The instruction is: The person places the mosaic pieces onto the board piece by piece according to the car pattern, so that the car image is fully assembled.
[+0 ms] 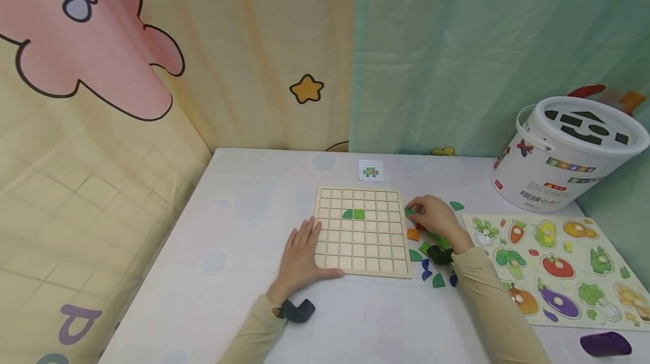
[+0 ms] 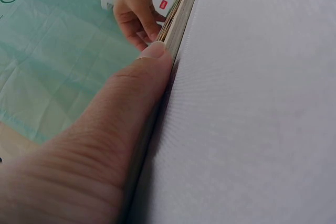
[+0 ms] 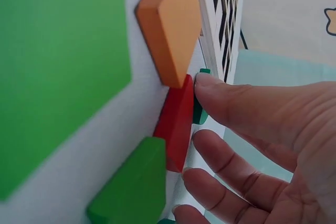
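Left hand (image 1: 303, 257) lies flat, fingers straight, on the worktop (image 1: 228, 251), pressing the left edge of the wooden grid board (image 1: 361, 231). The board, pale wood with square cells, sits mid-worktop and carries two green pieces (image 1: 354, 214) in adjoining cells. Right hand (image 1: 431, 218), just past the board's right edge, pinches a small dark green tile (image 3: 199, 109) among loose pieces, an orange block (image 3: 176, 24) and a red block (image 3: 176, 121) beside it. A vegetable puzzle (image 1: 558, 262) lies toward the right edge.
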The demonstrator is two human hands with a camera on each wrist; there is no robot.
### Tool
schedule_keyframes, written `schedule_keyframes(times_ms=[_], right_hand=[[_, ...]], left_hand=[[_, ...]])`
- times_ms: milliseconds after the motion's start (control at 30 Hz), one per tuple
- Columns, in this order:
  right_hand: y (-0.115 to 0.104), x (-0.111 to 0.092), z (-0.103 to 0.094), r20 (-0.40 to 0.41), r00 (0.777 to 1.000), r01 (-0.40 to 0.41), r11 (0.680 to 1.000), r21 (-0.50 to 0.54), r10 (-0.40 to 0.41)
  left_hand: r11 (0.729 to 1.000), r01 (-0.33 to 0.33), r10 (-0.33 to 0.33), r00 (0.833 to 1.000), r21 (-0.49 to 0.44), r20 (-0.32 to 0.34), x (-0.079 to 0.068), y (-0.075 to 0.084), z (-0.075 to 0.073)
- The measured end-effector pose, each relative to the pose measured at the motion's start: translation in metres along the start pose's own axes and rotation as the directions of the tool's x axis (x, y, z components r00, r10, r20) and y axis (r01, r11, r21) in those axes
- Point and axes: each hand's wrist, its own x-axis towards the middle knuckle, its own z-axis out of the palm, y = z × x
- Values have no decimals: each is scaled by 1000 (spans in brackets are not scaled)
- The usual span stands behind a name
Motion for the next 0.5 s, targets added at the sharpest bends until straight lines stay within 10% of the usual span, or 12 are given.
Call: schedule_keyframes(times_ms=[500], right_hand=[[-3, -1, 0, -18, 999, -39, 999, 12, 39]], left_hand=[[1000, 27, -27, 999, -1, 35, 0, 2, -3]])
